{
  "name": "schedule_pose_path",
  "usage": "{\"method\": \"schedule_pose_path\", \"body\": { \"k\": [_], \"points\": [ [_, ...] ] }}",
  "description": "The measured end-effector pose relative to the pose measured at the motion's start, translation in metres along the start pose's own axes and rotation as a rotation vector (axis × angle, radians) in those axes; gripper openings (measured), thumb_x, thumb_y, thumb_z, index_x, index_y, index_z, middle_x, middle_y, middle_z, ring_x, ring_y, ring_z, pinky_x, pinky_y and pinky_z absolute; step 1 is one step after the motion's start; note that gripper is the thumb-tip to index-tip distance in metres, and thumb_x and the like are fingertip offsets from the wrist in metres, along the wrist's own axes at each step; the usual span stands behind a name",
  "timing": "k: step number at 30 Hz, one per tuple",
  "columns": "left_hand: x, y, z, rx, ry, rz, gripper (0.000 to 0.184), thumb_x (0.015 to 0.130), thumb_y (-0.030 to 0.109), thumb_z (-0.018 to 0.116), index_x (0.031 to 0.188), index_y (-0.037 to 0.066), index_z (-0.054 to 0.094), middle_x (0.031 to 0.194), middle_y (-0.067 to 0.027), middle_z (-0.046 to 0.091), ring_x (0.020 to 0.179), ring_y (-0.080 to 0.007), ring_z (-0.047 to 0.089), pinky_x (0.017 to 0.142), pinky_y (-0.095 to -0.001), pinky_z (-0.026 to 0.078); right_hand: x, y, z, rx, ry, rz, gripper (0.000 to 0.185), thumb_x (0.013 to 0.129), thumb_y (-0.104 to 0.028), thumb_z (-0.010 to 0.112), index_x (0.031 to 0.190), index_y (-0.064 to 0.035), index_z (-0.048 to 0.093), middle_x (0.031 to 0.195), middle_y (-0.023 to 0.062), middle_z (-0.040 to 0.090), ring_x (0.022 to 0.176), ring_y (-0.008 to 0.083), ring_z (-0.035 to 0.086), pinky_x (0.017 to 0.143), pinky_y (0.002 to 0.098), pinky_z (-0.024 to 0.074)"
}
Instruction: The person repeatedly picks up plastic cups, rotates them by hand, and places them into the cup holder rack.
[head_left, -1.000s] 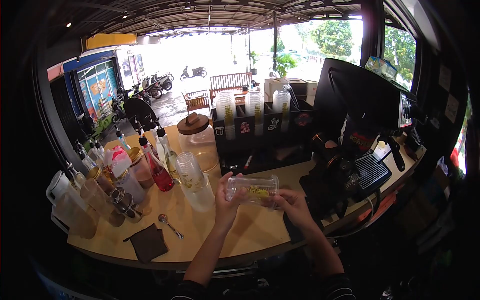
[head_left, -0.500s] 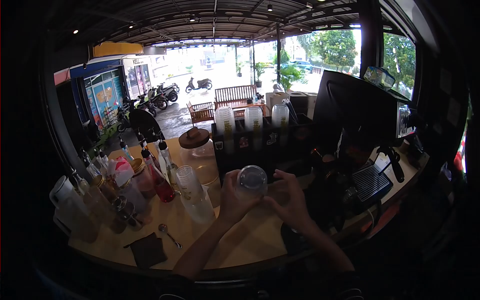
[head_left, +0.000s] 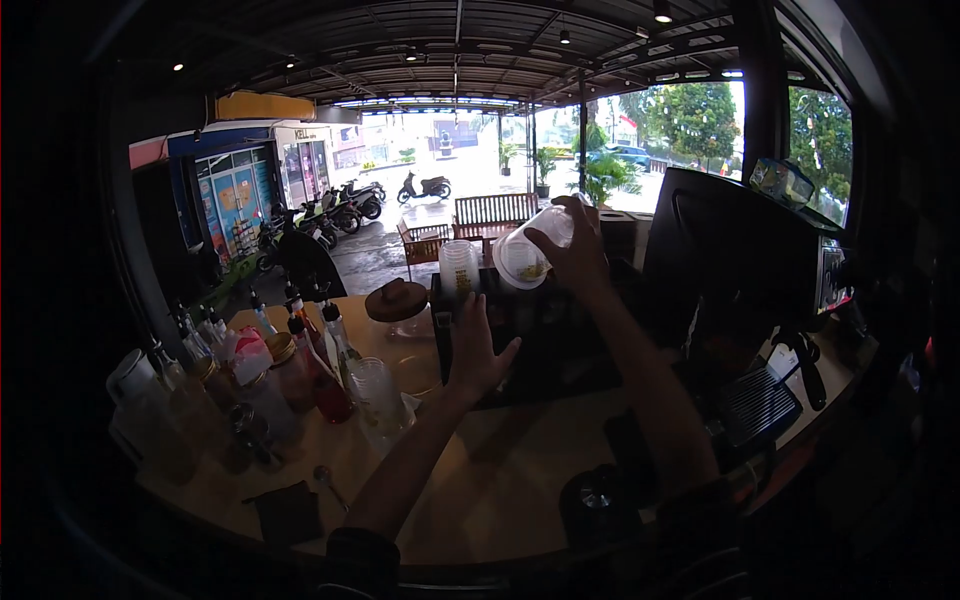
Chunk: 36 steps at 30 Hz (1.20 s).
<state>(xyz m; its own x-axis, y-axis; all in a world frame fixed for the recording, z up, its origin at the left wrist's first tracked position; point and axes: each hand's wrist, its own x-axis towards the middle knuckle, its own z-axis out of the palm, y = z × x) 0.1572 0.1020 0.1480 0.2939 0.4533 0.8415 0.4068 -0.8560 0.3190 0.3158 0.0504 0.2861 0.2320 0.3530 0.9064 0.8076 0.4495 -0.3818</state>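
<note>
My right hand [head_left: 578,250] is raised over the black cup holder [head_left: 560,318], its fingers closed round a clear plastic cup [head_left: 518,256] with yellowish print. The cup is tilted, its wide rim towards me and down to the left; whether more cups are nested in it I cannot tell. My left hand [head_left: 482,352] holds nothing, fingers pointing up and thumb apart. Its fingertips are in front of a stack of clear cups [head_left: 459,268] standing in the holder; contact is unclear. Another stack of clear cups [head_left: 380,400] stands on the counter left of my left forearm.
A glass jar with a wooden lid [head_left: 397,298] stands beside the holder. Several pump bottles [head_left: 325,375] and jars crowd the left. A spoon [head_left: 330,486] and a dark cloth [head_left: 286,514] lie on the counter [head_left: 480,500]. A dark machine with a drip tray [head_left: 762,400] occupies the right.
The cup, earlier between both hands low over the counter, is now up at the holder in my right hand. My left hand has let go and moved up. The view has shifted slightly.
</note>
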Motion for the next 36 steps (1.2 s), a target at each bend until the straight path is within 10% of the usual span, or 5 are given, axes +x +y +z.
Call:
{"method": "schedule_pose_path", "body": {
  "k": [23, 36],
  "points": [
    [0.008, -0.004, 0.025, 0.414, -0.192, 0.036, 0.109, 0.057, 0.045, 0.075, 0.140, 0.001, 0.019, 0.141, -0.0159, 0.026, 0.133, -0.0308, 0.024, 0.106, -0.0506, 0.021, 0.054, 0.111, 0.102, -0.216, -0.379, -0.128, 0.061, 0.057, -0.045, 0.080, 0.100, -0.0040, 0.067, 0.109, 0.0312, 0.052, 0.110, 0.0405, 0.045, 0.097, 0.0461, 0.0360],
    [0.009, -0.004, 0.025, 0.387, -0.175, 0.037, 0.105, 0.059, 0.039, 0.075, 0.139, -0.001, 0.020, 0.142, -0.0166, 0.026, 0.135, -0.0282, 0.022, 0.104, -0.0528, 0.023, 0.022, 0.087, 0.095, -0.496, -0.646, -0.116, 0.064, 0.069, -0.044, 0.073, 0.120, -0.0097, 0.055, 0.118, 0.0181, 0.048, 0.110, 0.0330, 0.049, 0.092, 0.0426, 0.0447]
  ]
}}
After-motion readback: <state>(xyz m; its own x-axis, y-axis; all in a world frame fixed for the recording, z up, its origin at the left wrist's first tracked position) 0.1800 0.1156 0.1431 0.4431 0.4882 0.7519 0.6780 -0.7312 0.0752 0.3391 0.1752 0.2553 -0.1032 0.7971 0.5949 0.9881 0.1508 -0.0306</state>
